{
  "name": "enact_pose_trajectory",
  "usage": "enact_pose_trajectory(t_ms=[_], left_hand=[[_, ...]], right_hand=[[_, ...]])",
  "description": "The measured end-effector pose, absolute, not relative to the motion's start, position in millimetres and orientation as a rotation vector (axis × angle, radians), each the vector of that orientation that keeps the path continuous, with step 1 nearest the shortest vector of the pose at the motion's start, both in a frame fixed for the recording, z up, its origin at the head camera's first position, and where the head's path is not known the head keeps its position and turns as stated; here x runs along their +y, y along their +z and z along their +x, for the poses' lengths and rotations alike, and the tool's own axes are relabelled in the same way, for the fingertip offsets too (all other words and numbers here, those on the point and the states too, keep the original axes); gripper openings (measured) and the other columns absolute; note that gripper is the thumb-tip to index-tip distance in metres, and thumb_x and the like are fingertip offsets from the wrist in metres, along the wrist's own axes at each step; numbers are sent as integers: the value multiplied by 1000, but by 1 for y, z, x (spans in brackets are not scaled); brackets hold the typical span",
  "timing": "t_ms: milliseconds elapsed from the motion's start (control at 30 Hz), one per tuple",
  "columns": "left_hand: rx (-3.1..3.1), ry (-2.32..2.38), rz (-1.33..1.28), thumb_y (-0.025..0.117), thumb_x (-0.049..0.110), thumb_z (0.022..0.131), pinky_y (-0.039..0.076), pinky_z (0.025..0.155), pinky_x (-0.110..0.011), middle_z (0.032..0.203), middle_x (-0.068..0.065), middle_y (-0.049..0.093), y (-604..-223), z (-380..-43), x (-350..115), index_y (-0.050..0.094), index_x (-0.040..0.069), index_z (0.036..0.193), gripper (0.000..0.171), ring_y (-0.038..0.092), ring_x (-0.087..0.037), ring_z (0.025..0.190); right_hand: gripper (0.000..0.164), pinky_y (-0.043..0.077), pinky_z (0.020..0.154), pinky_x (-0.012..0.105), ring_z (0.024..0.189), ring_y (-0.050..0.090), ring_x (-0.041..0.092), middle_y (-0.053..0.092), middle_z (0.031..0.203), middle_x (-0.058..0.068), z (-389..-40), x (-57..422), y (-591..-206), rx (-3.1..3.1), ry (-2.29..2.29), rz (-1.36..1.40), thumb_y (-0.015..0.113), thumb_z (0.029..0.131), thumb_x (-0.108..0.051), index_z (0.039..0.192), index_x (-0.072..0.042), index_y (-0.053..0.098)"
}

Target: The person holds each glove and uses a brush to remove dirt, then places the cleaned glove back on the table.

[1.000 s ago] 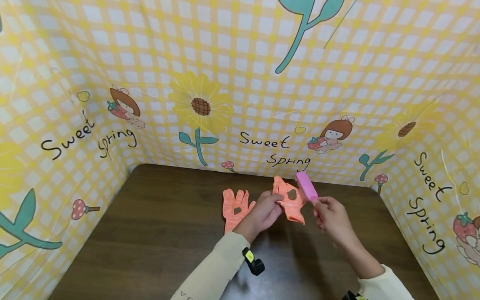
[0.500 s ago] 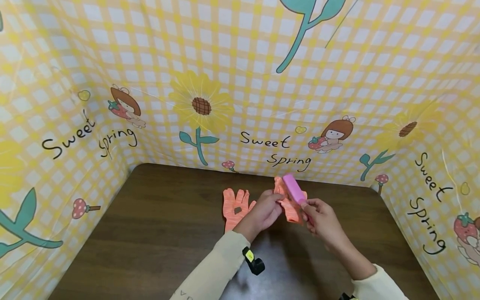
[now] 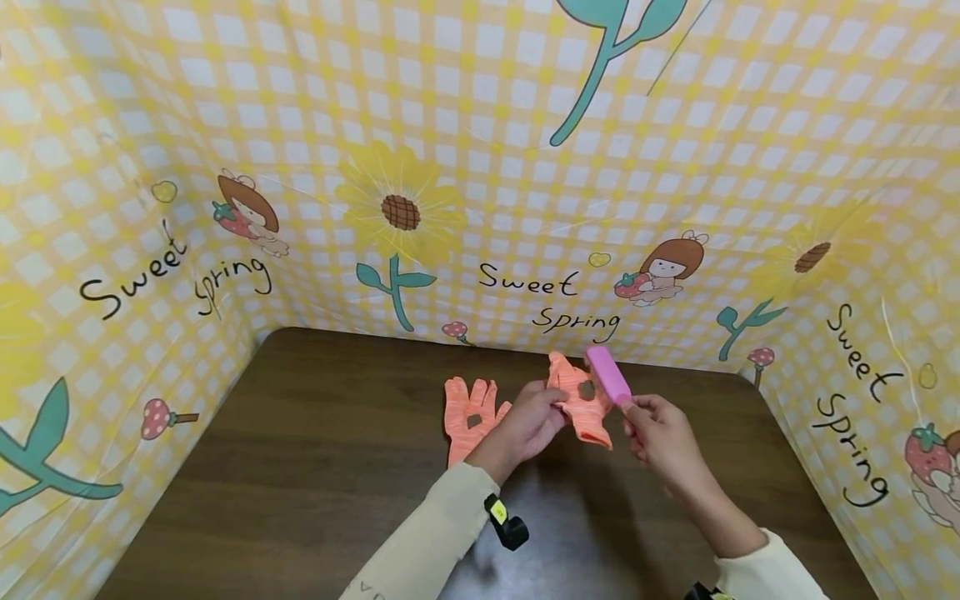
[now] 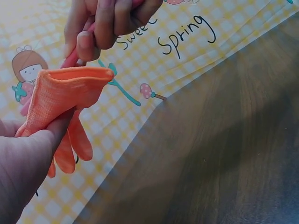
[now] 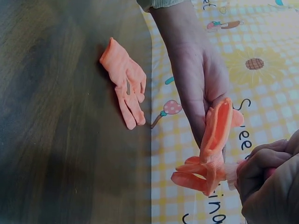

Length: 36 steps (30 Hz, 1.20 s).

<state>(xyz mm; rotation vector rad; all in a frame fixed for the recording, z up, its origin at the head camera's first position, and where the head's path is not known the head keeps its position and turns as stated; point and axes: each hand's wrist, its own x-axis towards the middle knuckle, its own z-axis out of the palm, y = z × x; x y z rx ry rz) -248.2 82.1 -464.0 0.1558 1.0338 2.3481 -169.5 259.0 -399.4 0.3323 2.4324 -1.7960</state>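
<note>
An orange knitted glove (image 3: 591,419) with a dark patch on it is gripped by my left hand (image 3: 534,421), thumb on top. Its open cuff (image 4: 77,74) faces the left wrist camera, and its fingers hang below. My right hand (image 3: 667,437) holds the handle of a pink brush (image 3: 608,377), whose head overlaps the glove's right side in the head view. Pale bristles (image 5: 231,173) show right at the glove in the right wrist view. A second orange glove (image 3: 463,427), also with a dark patch, lies flat left of my left hand, partly hidden by that forearm.
A dark wooden table (image 3: 300,467) lies beneath my hands. Yellow checked cloth (image 3: 480,183) with printed flowers and lettering stands along its back and both sides. A black strap mount (image 3: 508,525) sits at my left wrist.
My right hand swept the brush left across the held glove, then back to the right, uncovering the dark patch again. The left hand and the lying glove stay put.
</note>
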Motion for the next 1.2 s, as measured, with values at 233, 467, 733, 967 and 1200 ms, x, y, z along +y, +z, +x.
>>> enact_pose_trajectory(t_ms=[233, 467, 733, 967, 1200], left_hand=[[1057, 2349, 150, 36, -4, 103, 34, 121, -51, 153, -18, 46, -466, -250, 84, 36, -5, 148, 45, 46, -26, 140], [1033, 2385, 125, 34, -5, 103, 30, 124, -49, 155, -18, 41, -466, -252, 82, 31, -5, 149, 46, 39, -28, 146], [1064, 2352, 166, 35, -2, 104, 29, 124, -48, 156, -18, 42, -462, -251, 83, 33, -6, 151, 47, 39, -26, 144], [1006, 2369, 140, 31, -7, 102, 27, 125, -50, 161, -19, 38, -468, -249, 82, 29, -5, 154, 52, 33, -30, 151], [1019, 2350, 156, 32, -7, 102, 29, 124, -49, 161, -17, 39, -467, -250, 82, 31, -4, 155, 53, 35, -30, 150]], right_hand=[[41, 39, 45, 23, 53, 43, 7, 54, 77, -1, -172, 261, -400, 2462, -1788, 356, 47, 109, -26, 133, 6, 43], [36, 32, 42, 19, 50, 39, 5, 53, 75, -2, -174, 257, -395, 2427, -1891, 297, 44, 109, -23, 130, 7, 43], [34, 34, 44, 23, 49, 39, 9, 52, 78, 3, -173, 239, -401, 2383, -1818, 217, 47, 109, -21, 128, 7, 46], [35, 34, 43, 23, 49, 39, 8, 54, 76, -1, -172, 249, -405, 2419, -1784, 276, 47, 108, -21, 130, 7, 45], [37, 35, 46, 23, 52, 40, 8, 53, 77, -1, -171, 256, -401, 2405, -1794, 314, 46, 109, -23, 131, 7, 43]])
